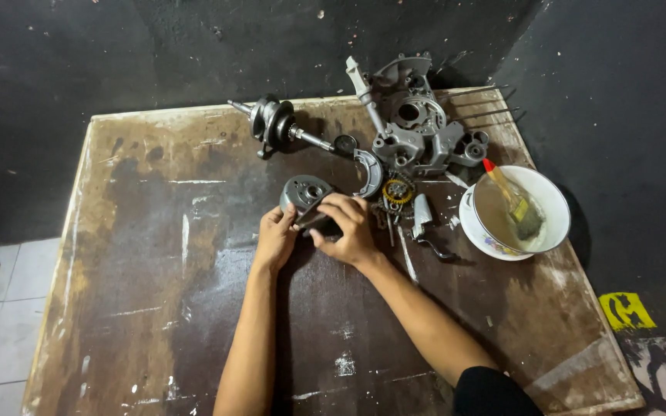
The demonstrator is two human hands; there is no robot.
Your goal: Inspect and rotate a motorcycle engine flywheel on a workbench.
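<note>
Both my hands meet at the middle of a worn wooden table (156, 254). My left hand (275, 235) grips the near side of a round grey metal cover (304, 192). My right hand (346, 226) closes over the same part from the right, fingers bent on its dark lower end. The part's underside is hidden by my fingers.
A crankshaft (275, 123) lies at the back. A grey engine casing (418, 123) stands at the back right, with a curved brake shoe (370, 171), a small gear (398, 190) and loose metal bits (423, 219) nearby. A white bowl (553, 200) holds liquid and a paintbrush (514, 202).
</note>
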